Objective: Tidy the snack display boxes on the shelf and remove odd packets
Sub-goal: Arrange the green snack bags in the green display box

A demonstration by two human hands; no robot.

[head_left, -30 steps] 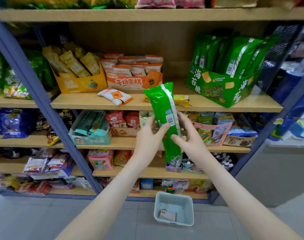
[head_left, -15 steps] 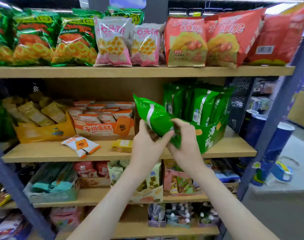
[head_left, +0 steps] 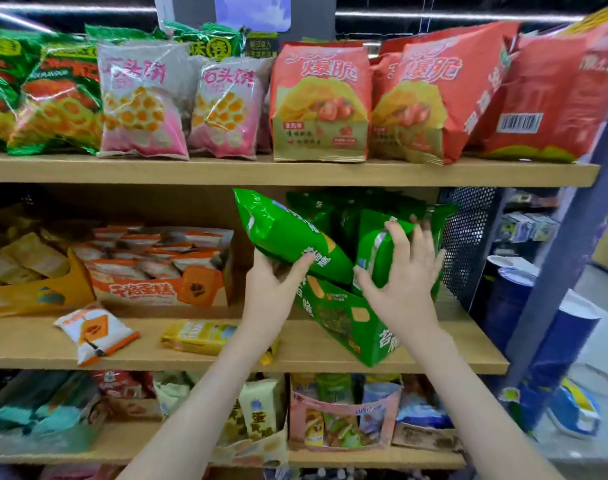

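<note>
Gripping the green packet (head_left: 285,233) low in our left hand (head_left: 271,292), above the display box (head_left: 344,323); right hand (head_left: 406,285) spread open on boxed packets (head_left: 373,247).

Wooden shelves (head_left: 295,172) on blue uprights (head_left: 565,258), black mesh panel (head_left: 468,237) at right, strip lights (head_left: 451,15) overhead, pale floor (head_left: 607,348).

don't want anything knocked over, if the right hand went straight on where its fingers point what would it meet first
The right hand, fingers spread, would first meet the upright green packets standing in the green display box; it may already touch the nearest one, depth is unclear.
</note>
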